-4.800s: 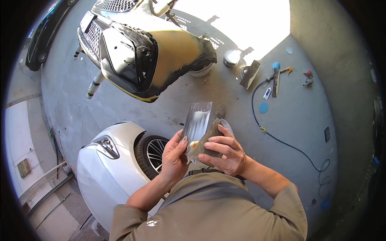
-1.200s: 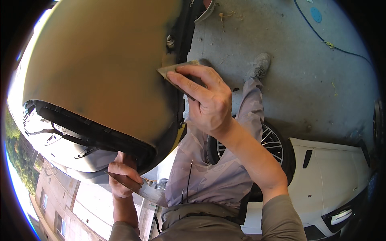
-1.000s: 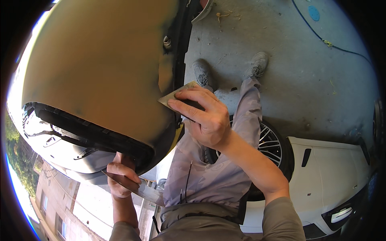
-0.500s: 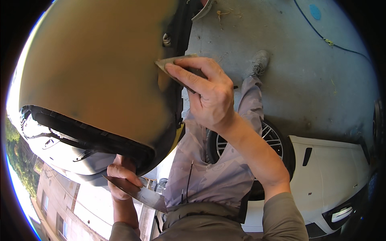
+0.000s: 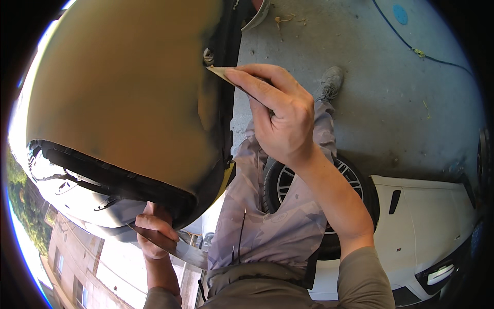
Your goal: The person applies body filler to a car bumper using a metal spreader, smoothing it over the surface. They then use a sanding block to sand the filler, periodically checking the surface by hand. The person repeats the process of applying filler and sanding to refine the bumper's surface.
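The large car panel (image 5: 118,92), tan and brownish with blurred darker patches, fills the left side. My right hand (image 5: 288,110) is closed on a thin flat putty knife (image 5: 222,72), its tip at the panel's right edge just below a small opening (image 5: 208,56). The blade shows nearly edge-on. Lower left, my left hand (image 5: 157,234) is closed around a flat metal scraper (image 5: 190,255) below the panel's black-trimmed lower edge. The grip side of that scraper is partly hidden by the fingers.
Behind my legs lie a wheel with a tyre (image 5: 373,206) and a white car body part (image 5: 427,226) with a lamp. A dark hose (image 5: 396,33) crosses the grey floor (image 5: 381,113) at upper right. Black trim (image 5: 108,165) borders the panel's lower edge.
My right hand has shifted right and the putty knife's tip has moved slightly up and right, its blade turning more edge-on. My left hand has barely moved, its scraper tilting slightly.
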A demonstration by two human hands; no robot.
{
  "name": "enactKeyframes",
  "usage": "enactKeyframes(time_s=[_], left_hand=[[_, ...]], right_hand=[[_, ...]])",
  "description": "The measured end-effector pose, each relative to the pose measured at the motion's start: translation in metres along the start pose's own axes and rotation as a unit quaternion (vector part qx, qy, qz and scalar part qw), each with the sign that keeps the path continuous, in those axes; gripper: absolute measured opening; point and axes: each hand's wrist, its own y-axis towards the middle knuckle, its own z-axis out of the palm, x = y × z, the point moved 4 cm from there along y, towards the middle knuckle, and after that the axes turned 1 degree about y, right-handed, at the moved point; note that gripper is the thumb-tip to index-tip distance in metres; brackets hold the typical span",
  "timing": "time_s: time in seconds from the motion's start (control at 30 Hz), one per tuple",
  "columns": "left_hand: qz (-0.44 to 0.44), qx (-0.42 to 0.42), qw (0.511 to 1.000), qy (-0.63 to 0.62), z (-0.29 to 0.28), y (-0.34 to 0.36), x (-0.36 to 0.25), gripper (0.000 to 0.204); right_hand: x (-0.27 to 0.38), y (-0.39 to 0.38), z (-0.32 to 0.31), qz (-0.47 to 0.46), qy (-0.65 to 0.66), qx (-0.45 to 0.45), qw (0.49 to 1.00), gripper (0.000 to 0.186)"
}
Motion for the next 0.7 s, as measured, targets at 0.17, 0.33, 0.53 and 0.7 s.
enactKeyframes(time_s=[0.17,0.33,0.53,0.7], left_hand=[[-0.035,-0.006,0.999,0.019,-0.002,-0.003,-0.001,0.024],[-0.045,-0.056,0.997,0.033,-0.004,-0.012,0.003,0.03],[-0.052,-0.026,0.998,0.03,-0.004,-0.011,0.005,0.031],[-0.06,-0.022,0.997,0.036,-0.005,-0.009,0.001,0.032]], right_hand=[[-0.003,0.011,0.019,-0.014,0.001,-0.012,1.0,0.044],[0.0,-0.003,0.024,-0.015,0.01,0.002,1.0,0.048],[0.021,-0.055,0.026,0.021,0.047,0.039,0.998,0.048],[0.03,-0.062,0.015,0.006,0.041,0.076,0.996,0.049]])
